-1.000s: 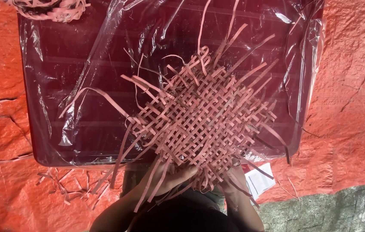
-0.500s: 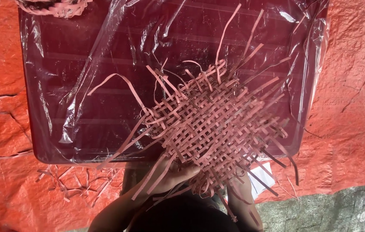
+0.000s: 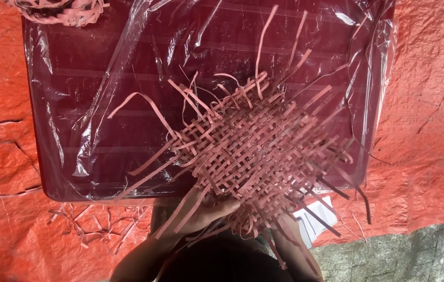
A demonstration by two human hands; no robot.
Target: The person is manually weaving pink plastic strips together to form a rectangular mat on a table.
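Two hands meet at the six o'clock edge of the pink woven mat [image 3: 263, 151]: your left hand [image 3: 206, 211] has its grip closed on loose strips there, while your right hand [image 3: 289, 235] lies under the weave, its grip hidden. That mat rests on a plastic-wrapped maroon board [image 3: 128, 104] over the orange tarp [image 3: 430, 130].

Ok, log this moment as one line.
left hand: grips near edge of pink woven strip mat | right hand: under mat, mostly hidden | surface: dark red plastic-wrapped tray | ground: orange tarp
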